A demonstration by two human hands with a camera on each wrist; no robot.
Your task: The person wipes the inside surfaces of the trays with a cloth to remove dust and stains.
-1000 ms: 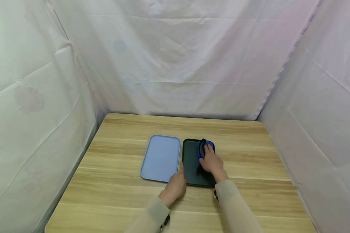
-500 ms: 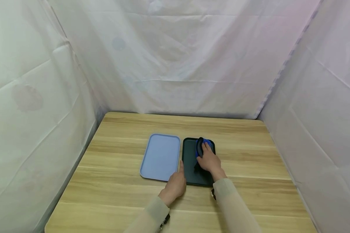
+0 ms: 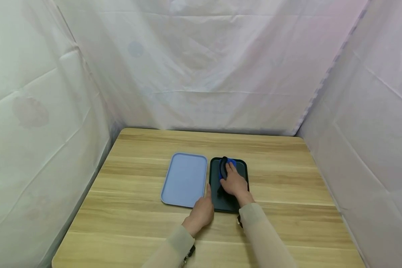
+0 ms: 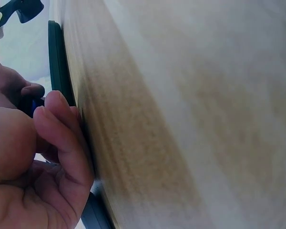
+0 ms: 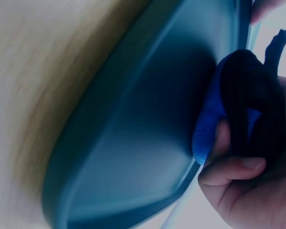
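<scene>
A dark green tray (image 3: 215, 171) lies on the wooden table. My left hand (image 3: 202, 212) steadies its near left corner, the index finger stretched along the left rim. In the left wrist view the other fingers (image 4: 69, 152) are curled in at the tray's edge; the exact contact is hidden. Over the tray, my right hand (image 3: 235, 183) grips a blue scrubbing pad with a black handle (image 3: 223, 167), its blue face down against the tray. In the right wrist view the fingers (image 5: 229, 170) curl round this scrubbing pad (image 5: 207, 124), and a black tail sticks out from it.
A light blue tray (image 3: 185, 180) lies close to the left of the dark green one. The wooden table (image 3: 137, 223) runs out to white fabric walls (image 3: 201, 74) at the back and on both sides.
My right hand has slid the scrubbing pad leftward across the dark green tray, from its right side towards the middle. The left hand has stayed at the tray's corner.
</scene>
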